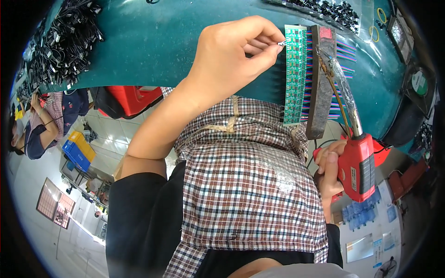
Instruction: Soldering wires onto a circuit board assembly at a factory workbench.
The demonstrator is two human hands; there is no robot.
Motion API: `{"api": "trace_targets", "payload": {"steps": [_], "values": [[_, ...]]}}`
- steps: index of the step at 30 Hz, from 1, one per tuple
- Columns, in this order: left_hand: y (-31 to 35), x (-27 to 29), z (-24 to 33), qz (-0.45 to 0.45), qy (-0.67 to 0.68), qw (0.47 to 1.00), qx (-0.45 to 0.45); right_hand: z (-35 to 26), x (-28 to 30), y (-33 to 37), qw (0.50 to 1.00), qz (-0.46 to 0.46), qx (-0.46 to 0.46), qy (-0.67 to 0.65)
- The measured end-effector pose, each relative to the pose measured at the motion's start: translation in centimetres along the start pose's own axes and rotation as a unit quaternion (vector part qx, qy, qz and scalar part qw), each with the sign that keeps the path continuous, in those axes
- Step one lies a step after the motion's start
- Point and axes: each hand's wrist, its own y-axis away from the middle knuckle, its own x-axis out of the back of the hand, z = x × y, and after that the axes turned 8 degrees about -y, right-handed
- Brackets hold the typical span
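My left hand (234,51) pinches a small silvery piece (281,43) between thumb and forefinger, right at the left edge of a long green circuit board panel (295,76). What kind of piece it is, I cannot make out. The panel lies along a dark, worn bar (321,99), and thin coloured wires (345,50) come out on the bar's far side. In my right hand (330,169) is a red soldering gun (358,162), its grip partly hiding the fingers. Its metal barrel and thin feed tube point up toward the bar's upper end, beside the panel.
A large heap of black cables (65,44) covers the left of the green table (148,51). Small black parts (336,11) lie in a tray at the top right, near yellow rings (381,16). Another person (46,116) sits at the far left, past a red stool (132,99).
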Motion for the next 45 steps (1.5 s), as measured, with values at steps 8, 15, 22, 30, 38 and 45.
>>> {"api": "trace_targets", "payload": {"steps": [8, 15, 22, 30, 38, 45], "values": [[0.0, -0.6, -0.3, 0.016, -0.032, 0.999, -0.023, 0.2, 0.1, 0.0, 0.999, -0.011, -0.008, 0.03], [-0.1, -1.0, -0.5, 0.034, -0.018, 0.999, -0.037, 0.0, -0.5, 0.1, 0.998, -0.005, -0.033, 0.054], [-0.2, -1.1, -0.3, 0.032, -0.024, 0.999, -0.032, 0.9, 0.0, 0.1, 0.995, -0.01, -0.004, 0.102], [-0.3, -1.2, -0.4, 0.033, -0.048, 0.997, -0.042, 1.0, 0.4, 0.0, 0.993, -0.032, -0.006, 0.113], [-0.3, -1.5, -0.7, 0.08, -0.03, 0.995, -0.051, 0.0, 0.7, 0.5, 0.99, -0.013, -0.12, 0.074], [-0.3, -1.4, -0.3, 0.087, -0.058, 0.993, -0.056, 0.2, -0.5, -0.1, 0.992, 0.009, -0.065, 0.108]]}}
